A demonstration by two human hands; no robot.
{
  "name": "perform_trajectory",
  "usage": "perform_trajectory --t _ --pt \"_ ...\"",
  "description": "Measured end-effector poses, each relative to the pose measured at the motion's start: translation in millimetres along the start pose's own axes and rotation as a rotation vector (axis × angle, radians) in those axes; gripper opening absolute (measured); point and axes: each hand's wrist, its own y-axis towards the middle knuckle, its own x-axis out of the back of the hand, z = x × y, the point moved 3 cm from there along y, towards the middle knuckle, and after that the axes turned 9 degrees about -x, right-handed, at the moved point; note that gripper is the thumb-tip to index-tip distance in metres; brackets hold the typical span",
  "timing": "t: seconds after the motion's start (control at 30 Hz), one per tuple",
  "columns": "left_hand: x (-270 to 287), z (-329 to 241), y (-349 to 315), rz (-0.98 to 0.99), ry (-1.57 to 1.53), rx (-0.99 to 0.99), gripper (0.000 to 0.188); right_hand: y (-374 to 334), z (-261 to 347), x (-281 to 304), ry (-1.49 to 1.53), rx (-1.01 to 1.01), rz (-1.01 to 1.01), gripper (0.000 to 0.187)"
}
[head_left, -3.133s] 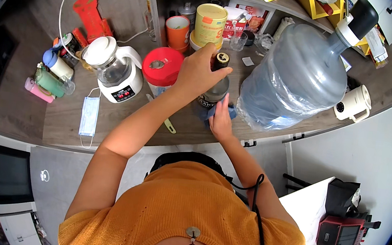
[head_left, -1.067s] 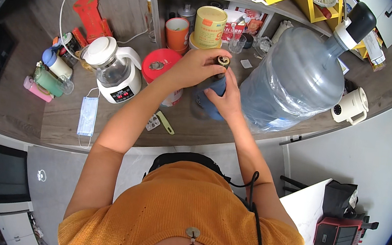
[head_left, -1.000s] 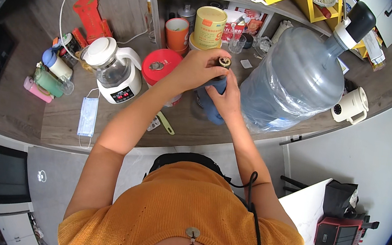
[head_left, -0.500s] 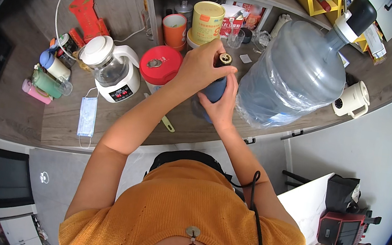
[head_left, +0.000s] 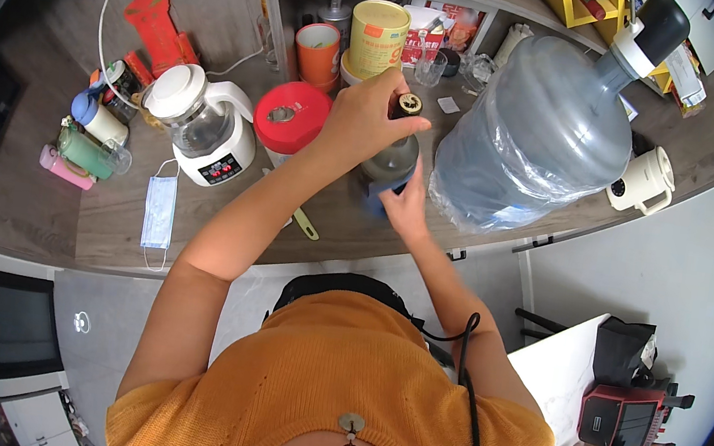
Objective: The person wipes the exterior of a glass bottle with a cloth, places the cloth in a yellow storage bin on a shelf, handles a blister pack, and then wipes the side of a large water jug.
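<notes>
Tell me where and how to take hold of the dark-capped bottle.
Probably take the dark-capped bottle by its neck, from the left, where the left hand is: it stands upright and narrows toward the cap, while the right hand and blue cloth occupy its lower near-right side.

blue cloth now lower on bottle

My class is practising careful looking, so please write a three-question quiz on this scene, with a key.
1. Which hand grips the bottle by its neck? A) left B) right
2. True or false: the red-lidded tub stands between the kettle and the bottle.
3. Fill in: the right hand holds a blue ____ against the bottle.

Key: 1. A, the left hand. 2. True. 3. Cloth.
</notes>
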Motion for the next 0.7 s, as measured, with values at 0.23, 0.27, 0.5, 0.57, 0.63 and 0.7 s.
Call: perform_trajectory --t 0.23,0.27,0.5,0.57,0.63,0.7 --pt "-2 3 -2 -0.068 -0.036 -0.024 0.039 21 42 8 -0.212 0.325 -0.136 0.097" --pt "-1 1 -1 -0.046 -0.016 -0.006 0.039 20 35 7 -0.213 0.32 -0.16 0.099" --pt "2 5 -1 -0.025 0.023 0.028 0.04 -10 -59 -14 -0.293 -0.078 0.104 0.101" --pt "2 7 0 -0.016 0.004 0.034 0.041 -18 -69 -11 -0.458 -0.027 0.116 0.098" --pt "3 9 -2 0.006 -0.036 0.057 0.041 -21 -79 -6 -0.519 0.008 0.132 0.095" --pt "2 10 -2 0.014 -0.044 0.055 0.04 -20 -88 0 -0.476 0.025 0.153 0.092"
